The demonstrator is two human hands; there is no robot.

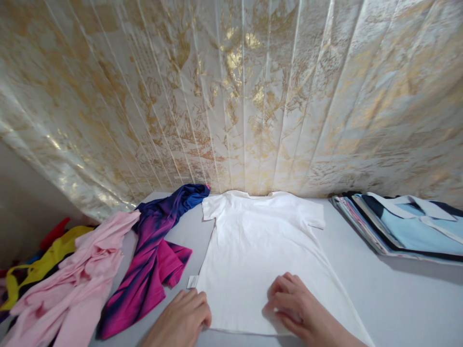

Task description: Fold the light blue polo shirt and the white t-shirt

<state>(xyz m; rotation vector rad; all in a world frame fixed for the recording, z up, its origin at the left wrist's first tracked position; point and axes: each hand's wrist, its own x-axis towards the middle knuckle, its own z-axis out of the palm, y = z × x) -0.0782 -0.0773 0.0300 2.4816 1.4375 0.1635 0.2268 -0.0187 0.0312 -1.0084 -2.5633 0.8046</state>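
A white T-shirt (253, 246) lies flat on the grey table (390, 299), collar toward the wall. My left hand (184, 315) rests palm down on the shirt's lower left corner, fingers stretched out, beside a small white label (193, 282). My right hand (294, 303) lies on the lower middle of the shirt with the fingers bent and pressing the cloth. Neither hand holds anything lifted.
A magenta-and-blue garment (152, 260) and a pink one (79, 284) lie crumpled at left, with yellow and red cloth (39, 265) past them. A stack of folded shirts (408, 226), light blue on top, sits at right. A gold-patterned curtain (231, 96) hangs behind.
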